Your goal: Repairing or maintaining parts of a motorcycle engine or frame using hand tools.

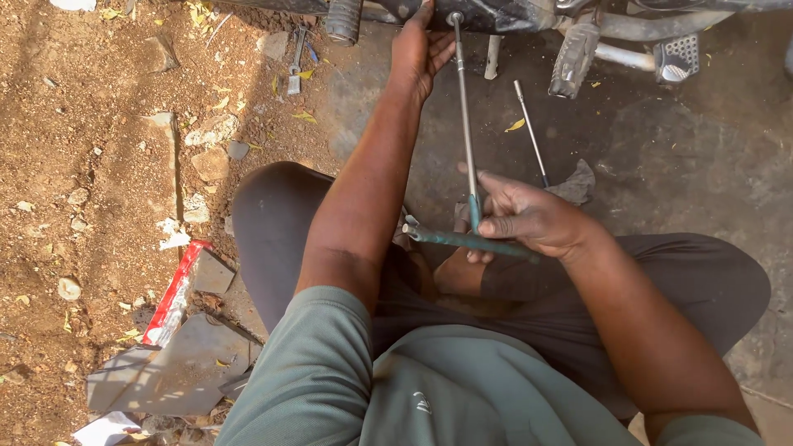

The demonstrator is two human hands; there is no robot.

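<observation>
T-wrench [467, 140], centre frame: long, stiff steel shaft reaching the motorcycle underside [496, 12] at top, likely heavy-ended, best gripped at its crossbar; right hand [529, 219] fingers closed around that crossbar, left hand [417, 49] fingers loosely steadying the tip.

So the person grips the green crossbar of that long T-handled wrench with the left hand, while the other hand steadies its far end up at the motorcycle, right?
Not quite. The head view shows the right hand gripping the green crossbar of the T-handled wrench. The left hand is the one up at the underside of the motorcycle, beside the wrench's far end.
</observation>
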